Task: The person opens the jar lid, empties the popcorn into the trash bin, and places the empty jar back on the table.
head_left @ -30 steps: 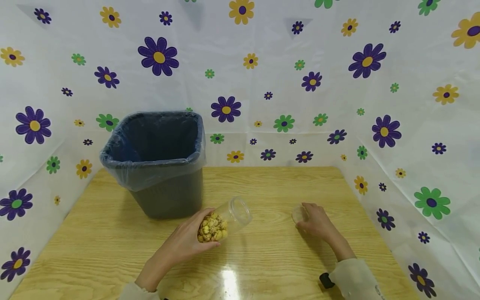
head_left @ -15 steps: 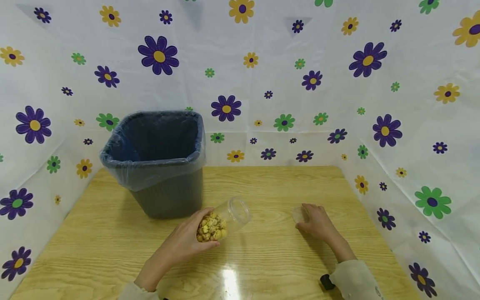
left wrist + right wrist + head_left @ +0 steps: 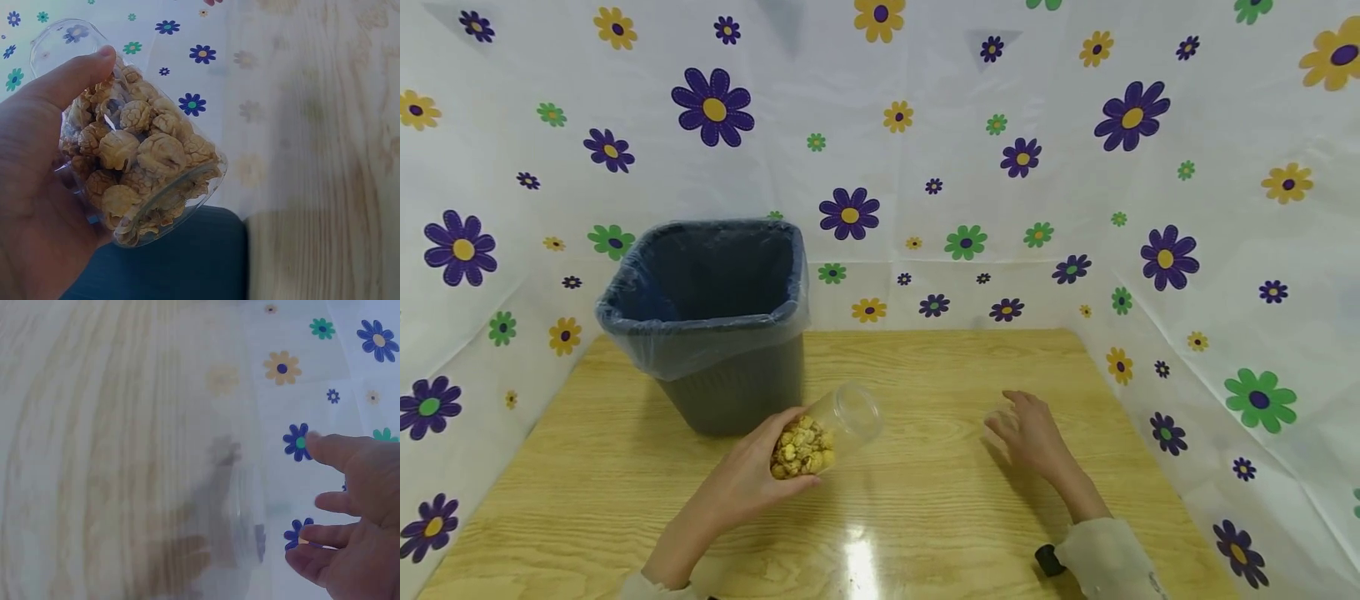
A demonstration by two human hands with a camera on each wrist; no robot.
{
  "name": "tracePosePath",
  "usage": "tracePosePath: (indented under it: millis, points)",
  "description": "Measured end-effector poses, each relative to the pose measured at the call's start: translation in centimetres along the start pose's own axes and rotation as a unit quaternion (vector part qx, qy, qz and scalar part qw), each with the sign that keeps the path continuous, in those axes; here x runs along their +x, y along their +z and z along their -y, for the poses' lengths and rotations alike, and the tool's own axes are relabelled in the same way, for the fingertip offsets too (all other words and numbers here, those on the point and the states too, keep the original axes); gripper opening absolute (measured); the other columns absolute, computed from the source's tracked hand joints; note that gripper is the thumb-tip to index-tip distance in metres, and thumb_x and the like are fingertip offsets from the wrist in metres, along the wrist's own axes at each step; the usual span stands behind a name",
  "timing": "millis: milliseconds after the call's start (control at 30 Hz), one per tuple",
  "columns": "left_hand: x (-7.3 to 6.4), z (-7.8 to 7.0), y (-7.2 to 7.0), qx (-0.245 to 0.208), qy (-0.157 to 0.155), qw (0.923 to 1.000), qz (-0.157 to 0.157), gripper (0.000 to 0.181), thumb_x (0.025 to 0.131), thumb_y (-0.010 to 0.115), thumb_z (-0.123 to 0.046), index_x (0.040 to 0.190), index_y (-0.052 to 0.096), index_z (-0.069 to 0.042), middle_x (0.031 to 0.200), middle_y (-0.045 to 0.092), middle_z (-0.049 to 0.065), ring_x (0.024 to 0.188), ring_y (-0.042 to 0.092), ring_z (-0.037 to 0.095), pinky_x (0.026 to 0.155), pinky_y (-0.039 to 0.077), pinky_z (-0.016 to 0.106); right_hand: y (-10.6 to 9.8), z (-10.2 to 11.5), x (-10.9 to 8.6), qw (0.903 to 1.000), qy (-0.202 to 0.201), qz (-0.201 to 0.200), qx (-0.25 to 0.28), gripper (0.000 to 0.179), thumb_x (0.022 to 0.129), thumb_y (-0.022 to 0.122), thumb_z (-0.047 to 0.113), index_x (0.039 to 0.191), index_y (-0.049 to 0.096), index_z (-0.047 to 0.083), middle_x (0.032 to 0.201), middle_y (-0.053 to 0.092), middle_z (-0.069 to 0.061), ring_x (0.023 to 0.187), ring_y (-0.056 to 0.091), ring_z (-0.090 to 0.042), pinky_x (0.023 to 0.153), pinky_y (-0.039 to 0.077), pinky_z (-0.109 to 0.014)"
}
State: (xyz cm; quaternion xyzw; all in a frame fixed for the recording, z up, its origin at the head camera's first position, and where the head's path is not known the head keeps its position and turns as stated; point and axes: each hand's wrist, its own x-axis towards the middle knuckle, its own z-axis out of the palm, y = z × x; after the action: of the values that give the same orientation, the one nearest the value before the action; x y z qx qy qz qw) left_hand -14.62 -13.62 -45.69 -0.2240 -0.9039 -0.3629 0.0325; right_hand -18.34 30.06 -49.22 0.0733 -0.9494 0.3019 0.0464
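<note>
My left hand (image 3: 737,482) grips a clear plastic jar (image 3: 846,423) around its lower part. The jar is tilted, with its open mouth up and to the right. Caramel-coloured popcorn (image 3: 137,144) fills the bottom end, seen close in the left wrist view. On the table at the right lies a clear round lid (image 3: 997,425), faint in the right wrist view. My right hand (image 3: 1033,435) is just beside and above the lid, its fingers spread and loosely extended. In the right wrist view those fingers (image 3: 337,450) are apart from the lid and hold nothing.
A dark grey bin (image 3: 730,392) with a translucent bag liner (image 3: 700,346) over its rim stands at the back left of the wooden table (image 3: 940,517). Flower-printed white sheeting (image 3: 910,183) walls the back and both sides.
My right hand has let go of the lid, its fingers spreading and lifting off. My left hand has moved slightly left and up with the jar.
</note>
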Motion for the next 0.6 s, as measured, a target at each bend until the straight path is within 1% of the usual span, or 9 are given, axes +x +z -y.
tracePosePath:
  millis: [133, 267, 467, 600]
  points:
    - [-0.3, 0.0, -0.5, 0.007, 0.000, 1.0000, -0.005, 0.092, 0.081, 0.088, -0.049, 0.155, 0.043, -0.016, 0.144, 0.057, 0.009, 0.124, 0.060, 0.030, 0.097, 0.052, 0.055, -0.1, 1.1, 0.4, 0.9978, -0.018, -0.041, 0.049, 0.060, 0.105, 0.063, 0.027, 0.146, 0.044, -0.013, 0.147, 0.044, -0.037, 0.134, 0.042, -0.056, 0.104, 0.041, -0.068]
    - [-0.6, -0.1, -1.0, 0.010, 0.005, 0.9999, -0.006, 0.090, 0.082, 0.087, -0.048, 0.154, 0.043, -0.016, 0.145, 0.056, 0.011, 0.125, 0.060, 0.032, 0.096, 0.053, 0.056, -0.1, 2.5, 0.8, 0.9940, -0.032, -0.059, 0.086, 0.058, 0.106, 0.062, 0.026, 0.148, 0.045, -0.010, 0.146, 0.048, -0.032, 0.130, 0.049, -0.050, 0.099, 0.048, -0.063]
    - [-1.2, -0.2, -1.8, 0.003, 0.014, 0.9998, -0.015, 0.088, 0.083, 0.088, -0.044, 0.154, 0.043, -0.015, 0.141, 0.058, 0.010, 0.122, 0.061, 0.031, 0.093, 0.054, 0.054, -0.3, 5.0, 1.2, 0.9896, -0.048, -0.053, 0.125, 0.053, 0.106, 0.062, 0.025, 0.148, 0.048, -0.006, 0.146, 0.053, -0.027, 0.130, 0.052, -0.044, 0.098, 0.050, -0.058]
    - [-1.6, -0.3, -2.5, 0.010, 0.023, 0.9993, -0.028, 0.088, 0.083, 0.087, -0.044, 0.153, 0.044, -0.014, 0.140, 0.059, 0.010, 0.121, 0.062, 0.029, 0.092, 0.055, 0.053, -0.2, 6.7, 1.6, 0.9862, -0.058, -0.046, 0.148, 0.050, 0.106, 0.062, 0.023, 0.147, 0.051, -0.004, 0.144, 0.056, -0.024, 0.129, 0.055, -0.041, 0.098, 0.051, -0.055]
